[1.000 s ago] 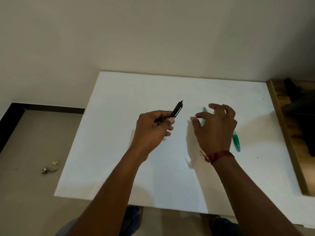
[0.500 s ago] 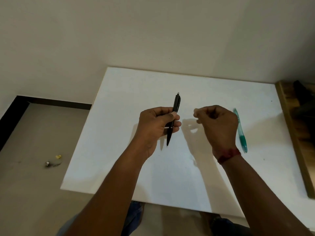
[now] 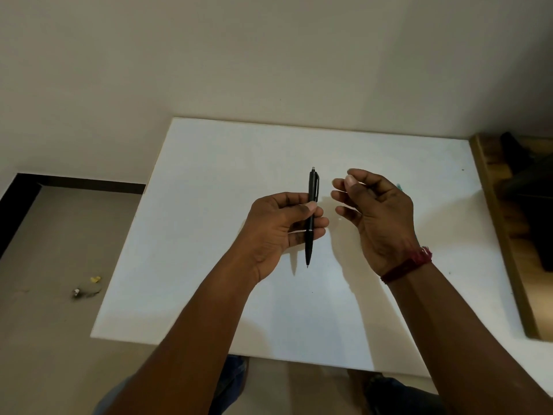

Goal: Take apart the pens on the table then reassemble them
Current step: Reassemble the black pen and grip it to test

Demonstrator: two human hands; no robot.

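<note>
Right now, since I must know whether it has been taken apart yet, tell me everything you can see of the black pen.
The black pen looks whole: a slim, plastic-looking barrel with a pale push button at its far end, a clip beside it, a thin silvery ring near mid-length and a tapered tip pointing toward the person. The left hand pinches its middle between thumb and fingers, holding it off the white table. Nothing else touches it.

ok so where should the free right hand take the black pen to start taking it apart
Pinch the tapered tip section below the silver ring, coming in from the right. The left hand wraps the middle of the black pen, and that lower end sticks out bare beneath its fingers. The right hand hangs empty beside it.
</note>
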